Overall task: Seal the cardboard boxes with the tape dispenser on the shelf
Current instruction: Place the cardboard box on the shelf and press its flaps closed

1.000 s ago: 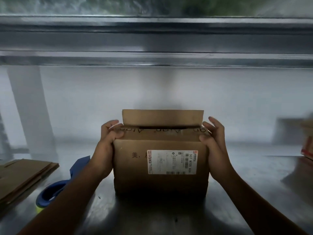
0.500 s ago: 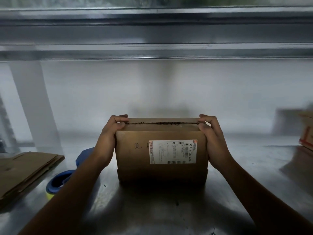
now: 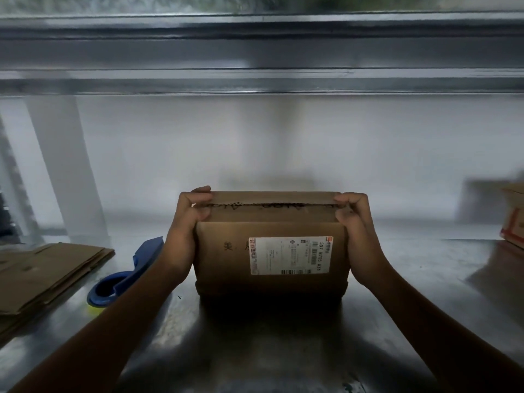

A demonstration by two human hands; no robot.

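A brown cardboard box [image 3: 226,265] with a white shipping label [image 3: 289,255] stands in the middle of the metal shelf [image 3: 283,336]. Its top flaps lie folded down and meet along a dark seam. My left hand [image 3: 187,222] grips the box's left side, fingers curled over the top left corner. My right hand [image 3: 354,225] grips the right side, fingers pressing the flaps at the top right corner. A blue tape dispenser [image 3: 127,273] lies on the shelf to the left of the box, partly hidden behind my left forearm.
A stack of flattened cardboard [image 3: 42,276] lies at the left edge of the shelf. Another box [image 3: 513,219] stands at the far right. A white upright post [image 3: 65,171] rises at the back left, and a metal beam [image 3: 255,52] runs overhead.
The upright back flap has been folded down, so the box top went from open to closed. Both hands shifted up to the top corners and hold the flaps down.
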